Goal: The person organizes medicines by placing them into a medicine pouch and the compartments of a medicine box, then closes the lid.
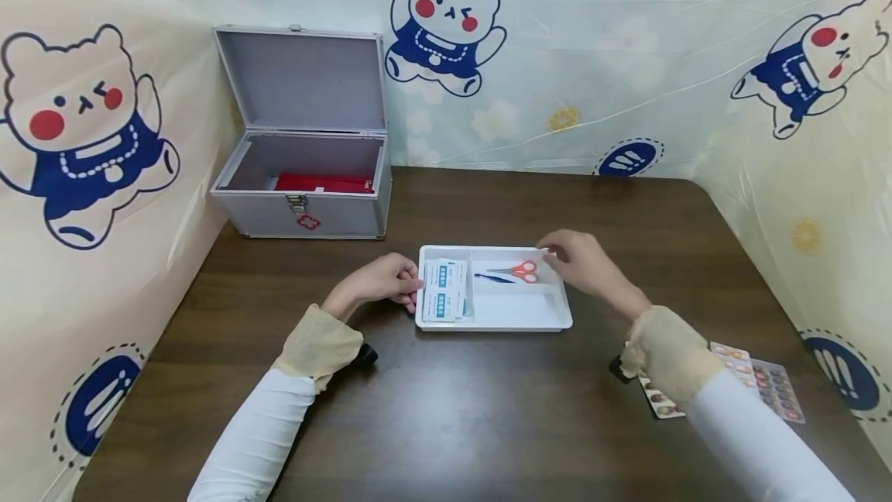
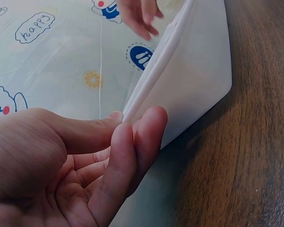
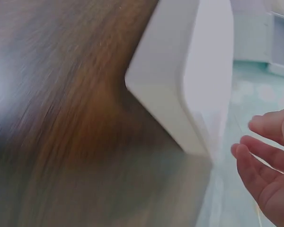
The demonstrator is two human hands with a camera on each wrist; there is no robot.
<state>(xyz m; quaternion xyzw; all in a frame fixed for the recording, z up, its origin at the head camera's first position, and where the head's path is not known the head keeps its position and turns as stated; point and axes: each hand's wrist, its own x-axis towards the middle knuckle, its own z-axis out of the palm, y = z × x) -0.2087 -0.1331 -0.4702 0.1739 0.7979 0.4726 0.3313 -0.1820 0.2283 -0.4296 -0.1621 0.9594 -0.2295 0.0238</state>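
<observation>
A white divided tray [image 1: 519,312] sits on the table. White-and-blue packets [image 1: 446,285] fill its left compartment. Orange-handled scissors [image 1: 526,272] and a thin dark-blue tool [image 1: 493,278], its kind too small to tell, lie in the upper right one. At the tray's left edge my left hand [image 1: 382,279] pinches the rim between thumb and fingers, as the left wrist view shows the tray wall [image 2: 194,61] there. Over the far right corner hovers my right hand [image 1: 584,262]. In the right wrist view its fingers [image 3: 255,172] are loosely bent, apart from the tray, holding nothing.
Behind on the left stands a grey metal first-aid box [image 1: 313,215], lid raised, with a red item [image 1: 324,183] inside. Blister packs of pills [image 1: 777,390] lie under and beside my right forearm. A printed curtain [image 1: 557,45] surrounds the wooden table [image 1: 432,424].
</observation>
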